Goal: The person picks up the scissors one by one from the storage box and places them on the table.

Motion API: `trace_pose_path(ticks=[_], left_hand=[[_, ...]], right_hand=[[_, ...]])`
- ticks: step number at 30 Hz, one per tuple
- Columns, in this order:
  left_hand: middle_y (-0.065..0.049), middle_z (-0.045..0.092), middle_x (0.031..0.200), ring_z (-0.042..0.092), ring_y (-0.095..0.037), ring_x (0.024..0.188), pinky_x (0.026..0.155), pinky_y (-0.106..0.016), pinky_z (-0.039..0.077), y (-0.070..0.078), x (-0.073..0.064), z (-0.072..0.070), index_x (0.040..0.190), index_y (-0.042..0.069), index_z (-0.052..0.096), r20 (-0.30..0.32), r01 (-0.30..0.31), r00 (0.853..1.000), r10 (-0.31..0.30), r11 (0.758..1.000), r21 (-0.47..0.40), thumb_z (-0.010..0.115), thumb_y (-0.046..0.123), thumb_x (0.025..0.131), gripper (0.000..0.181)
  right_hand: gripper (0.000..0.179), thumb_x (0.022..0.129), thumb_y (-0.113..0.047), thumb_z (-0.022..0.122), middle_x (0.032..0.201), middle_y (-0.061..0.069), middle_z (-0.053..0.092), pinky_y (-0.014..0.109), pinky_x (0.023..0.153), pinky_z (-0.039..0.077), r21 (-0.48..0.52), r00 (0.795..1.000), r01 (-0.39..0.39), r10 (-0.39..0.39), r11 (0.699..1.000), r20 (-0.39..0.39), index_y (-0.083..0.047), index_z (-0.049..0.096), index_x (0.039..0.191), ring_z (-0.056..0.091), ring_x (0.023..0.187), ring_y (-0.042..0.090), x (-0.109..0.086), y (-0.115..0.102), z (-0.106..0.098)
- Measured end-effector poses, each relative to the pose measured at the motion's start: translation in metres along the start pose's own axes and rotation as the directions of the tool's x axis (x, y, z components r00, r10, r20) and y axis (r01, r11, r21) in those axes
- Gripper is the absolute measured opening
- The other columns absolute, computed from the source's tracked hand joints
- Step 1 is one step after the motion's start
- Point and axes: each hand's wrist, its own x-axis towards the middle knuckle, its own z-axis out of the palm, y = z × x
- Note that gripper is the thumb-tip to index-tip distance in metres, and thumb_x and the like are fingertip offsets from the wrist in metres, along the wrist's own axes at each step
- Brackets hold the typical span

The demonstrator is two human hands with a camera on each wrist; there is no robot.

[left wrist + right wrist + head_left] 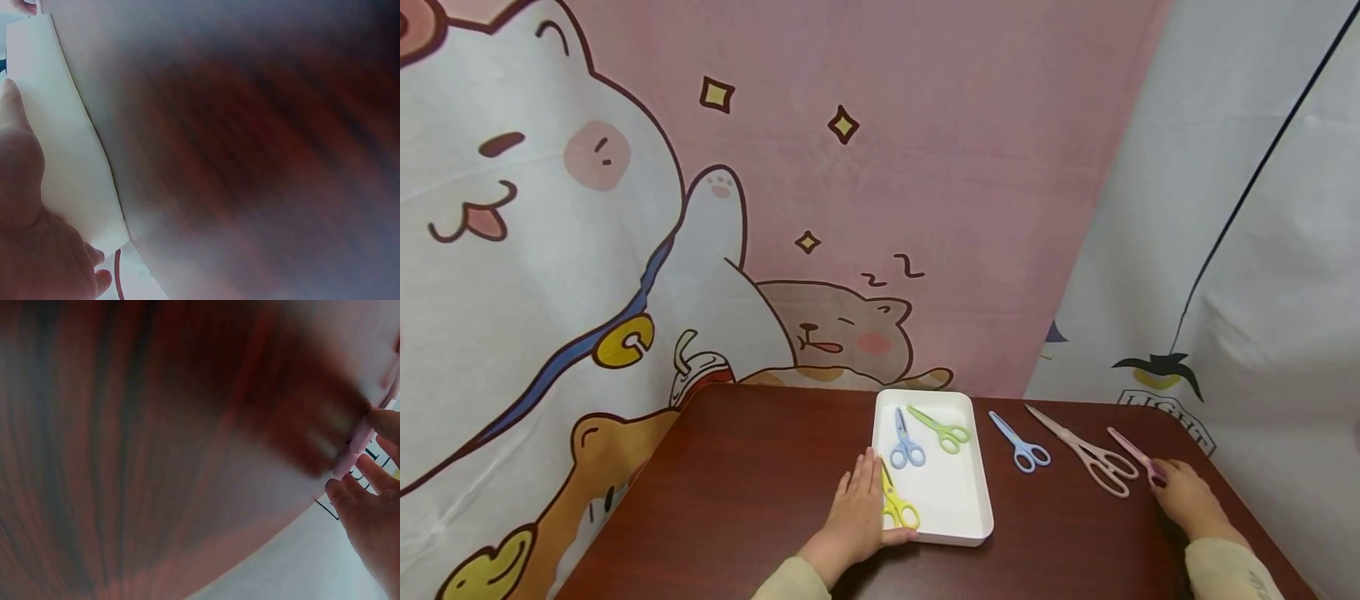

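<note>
Pink scissors (1131, 448) at the frame's lower right are pinched in my right hand (1189, 502); my left hand (853, 515) lies outstretched against the white tray (957, 500) on the desk (752, 475), lower centre.

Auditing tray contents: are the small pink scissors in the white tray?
No: the right hand grips the small pink scissors outside the white tray.

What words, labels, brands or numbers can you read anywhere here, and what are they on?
"LIGHT": on the printed banner on the wall hanging, its letters partly cut off by the table edge.
"Z Z": two marks above the sleeping cat on that hanging.
Right sleeve: faint mark, too small to read.
Scissors, white tray: no readable text.
</note>
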Motion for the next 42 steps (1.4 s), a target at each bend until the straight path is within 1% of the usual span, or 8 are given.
trace_pose_path(ticks=[6,12,16,19,24,32,37,42], left_hand=[[-0.023,0.016,0.156,0.022,-0.035,0.143,0.111,-0.051,0.026,0.001,-0.002,-0.003,0.147,-0.004,0.022,-0.007,-0.001,1.0,0.001,1.0,-0.008,0.047,0.087,0.063,0.126],[-0.022,0.014,0.156,0.02,-0.034,0.143,0.112,-0.05,0.025,0.0,-0.001,0.0,0.148,-0.003,0.021,0.005,0.003,1.0,-0.003,1.0,0.003,0.046,0.087,0.064,0.126],[-0.022,0.014,0.156,0.02,-0.034,0.143,0.111,-0.051,0.025,0.0,-0.001,0.0,0.148,-0.003,0.022,0.004,0.006,1.0,-0.006,1.0,-0.022,0.049,0.087,0.063,0.126],[-0.022,0.014,0.156,0.019,-0.035,0.143,0.111,-0.051,0.025,-0.001,-0.001,0.002,0.148,-0.003,0.021,0.001,0.001,1.0,-0.001,1.0,-0.016,0.046,0.088,0.063,0.127],[-0.021,0.013,0.157,0.018,-0.034,0.144,0.112,-0.051,0.025,-0.002,0.0,0.005,0.148,-0.003,0.02,-0.013,-0.003,1.0,0.003,1.0,-0.005,0.041,0.09,0.063,0.128],[-0.023,0.014,0.156,0.02,-0.036,0.143,0.111,-0.052,0.025,0.0,-0.002,-0.002,0.147,-0.005,0.021,0.0,-0.003,1.0,0.003,0.999,-0.037,0.046,0.087,0.064,0.127],[-0.023,0.015,0.156,0.02,-0.036,0.143,0.11,-0.053,0.025,-0.001,-0.002,-0.001,0.147,-0.005,0.02,-0.01,-0.005,1.0,0.005,0.998,-0.055,0.047,0.087,0.063,0.128],[-0.023,0.016,0.155,0.02,-0.036,0.143,0.11,-0.053,0.025,-0.002,-0.002,0.001,0.147,-0.005,0.021,-0.024,-0.011,1.0,0.01,0.999,-0.052,0.045,0.088,0.062,0.129]], right_hand=[[0.049,0.084,-0.012,0.063,0.117,0.043,0.038,0.068,0.088,0.035,-0.009,0.999,0.03,-0.03,1.0,-0.013,0.015,0.046,0.12,0.039,0.108,0.061,-0.001,-0.002,0.001],[0.057,0.082,-0.021,0.068,0.125,0.042,0.034,0.07,0.088,0.034,-0.037,0.999,-0.031,0.033,0.999,0.041,0.01,0.045,0.125,0.033,0.114,0.059,-0.001,-0.007,-0.002],[0.057,0.082,-0.02,0.067,0.127,0.04,0.035,0.071,0.086,0.034,-0.044,0.999,-0.037,0.037,0.998,0.008,0.009,0.046,0.125,0.035,0.114,0.059,0.0,-0.017,-0.004],[0.056,0.083,-0.02,0.064,0.13,0.039,0.035,0.071,0.087,0.034,-0.034,0.999,-0.032,0.031,0.999,-0.026,0.009,0.045,0.127,0.034,0.115,0.059,0.001,-0.028,-0.006],[0.06,0.087,-0.023,0.06,0.136,0.038,0.03,0.072,0.089,0.03,0.018,0.998,0.006,-0.005,1.0,-0.07,0.007,0.039,0.134,0.03,0.119,0.06,0.002,-0.05,-0.006],[0.073,0.088,-0.038,0.062,0.143,0.035,0.028,0.072,0.094,0.027,0.091,0.984,0.125,-0.112,0.988,-0.136,0.003,0.034,0.141,0.029,0.125,0.057,0.006,-0.098,-0.007],[0.086,0.084,-0.045,0.067,0.146,0.033,0.027,0.069,0.1,0.024,0.105,0.97,0.214,-0.199,0.971,-0.138,0.006,0.031,0.143,0.027,0.129,0.055,0.007,-0.134,-0.007],[0.091,0.081,-0.045,0.069,0.149,0.031,0.024,0.067,0.101,0.027,0.09,0.959,0.262,-0.25,0.961,-0.131,0.005,0.028,0.145,0.026,0.132,0.052,0.004,-0.168,-0.004]])
